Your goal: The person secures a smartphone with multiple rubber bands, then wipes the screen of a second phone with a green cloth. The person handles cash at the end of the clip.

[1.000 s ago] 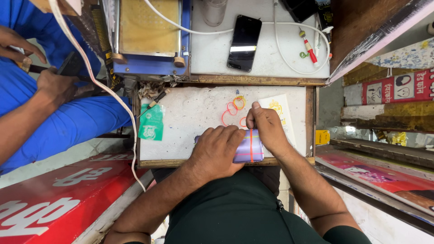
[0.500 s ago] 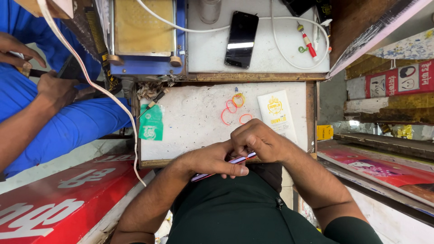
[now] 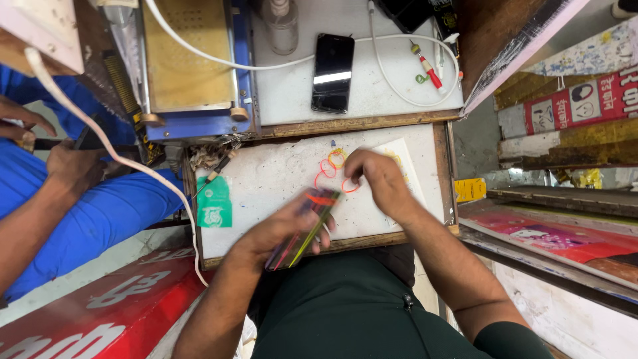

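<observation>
My left hand (image 3: 282,226) grips a thin flat phone-shaped slab (image 3: 307,226), tilted on edge over the front of the white worktop (image 3: 266,179), with a red rubber band around its top end. My right hand (image 3: 375,176) rests on the worktop beside a small pile of red and yellow rubber bands (image 3: 334,169), fingertips touching them. Whether it holds one I cannot tell. A pale card (image 3: 404,159) lies under the right hand.
A black phone (image 3: 332,73) lies on the upper white shelf with a white cable (image 3: 392,86) and a red-handled tool (image 3: 428,70). A blue-framed machine (image 3: 189,73) stands at upper left. A green sticker (image 3: 214,203) is on the worktop. A person in blue (image 3: 60,199) sits at left.
My hands were together at the front edge on the slab. Now the left hand holds it alone, tilted, and the right hand has reached forward to the rubber bands.
</observation>
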`<state>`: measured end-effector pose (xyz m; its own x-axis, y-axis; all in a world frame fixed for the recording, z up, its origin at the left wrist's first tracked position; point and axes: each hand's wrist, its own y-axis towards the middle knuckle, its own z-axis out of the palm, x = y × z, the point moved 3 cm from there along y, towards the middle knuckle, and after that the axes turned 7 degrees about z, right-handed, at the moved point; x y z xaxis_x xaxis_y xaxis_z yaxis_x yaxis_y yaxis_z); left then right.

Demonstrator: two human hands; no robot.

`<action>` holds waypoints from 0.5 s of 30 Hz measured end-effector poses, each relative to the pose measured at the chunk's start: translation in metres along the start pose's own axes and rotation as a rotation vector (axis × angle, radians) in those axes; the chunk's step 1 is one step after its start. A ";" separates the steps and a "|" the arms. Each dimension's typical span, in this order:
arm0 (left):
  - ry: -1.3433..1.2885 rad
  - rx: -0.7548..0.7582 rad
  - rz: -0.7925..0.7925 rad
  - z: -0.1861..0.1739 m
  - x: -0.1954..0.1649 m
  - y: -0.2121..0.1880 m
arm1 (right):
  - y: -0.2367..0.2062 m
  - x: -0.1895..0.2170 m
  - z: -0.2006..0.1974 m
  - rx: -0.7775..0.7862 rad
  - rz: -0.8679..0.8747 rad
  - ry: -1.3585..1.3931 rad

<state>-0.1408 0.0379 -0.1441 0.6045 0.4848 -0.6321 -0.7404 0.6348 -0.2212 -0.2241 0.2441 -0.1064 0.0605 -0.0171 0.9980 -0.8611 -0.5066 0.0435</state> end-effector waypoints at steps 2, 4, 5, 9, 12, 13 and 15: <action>-0.209 -0.204 0.166 -0.016 -0.008 -0.005 | -0.006 -0.004 -0.016 -0.150 0.095 -0.339; -0.220 -0.324 0.189 -0.028 -0.011 -0.016 | -0.013 -0.010 -0.021 -0.167 0.151 -0.649; -0.222 -0.384 0.206 -0.032 -0.012 -0.020 | -0.017 -0.014 -0.018 -0.115 0.151 -0.792; -0.095 -0.280 0.170 -0.030 -0.003 -0.025 | -0.026 -0.036 -0.002 -0.029 0.212 -1.028; -0.035 -0.155 0.178 -0.026 0.008 -0.022 | -0.029 -0.051 -0.002 -0.040 0.257 -1.050; -0.043 -0.109 0.184 -0.024 0.012 -0.021 | -0.032 -0.052 -0.003 -0.045 0.192 -1.011; -0.054 -0.048 0.186 -0.022 0.018 -0.018 | -0.037 -0.053 -0.008 -0.062 0.059 -0.938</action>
<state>-0.1234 0.0222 -0.1680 0.4694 0.6235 -0.6253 -0.8534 0.5022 -0.1399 -0.1992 0.2707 -0.1606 0.3748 -0.7418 0.5560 -0.8992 -0.4369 0.0232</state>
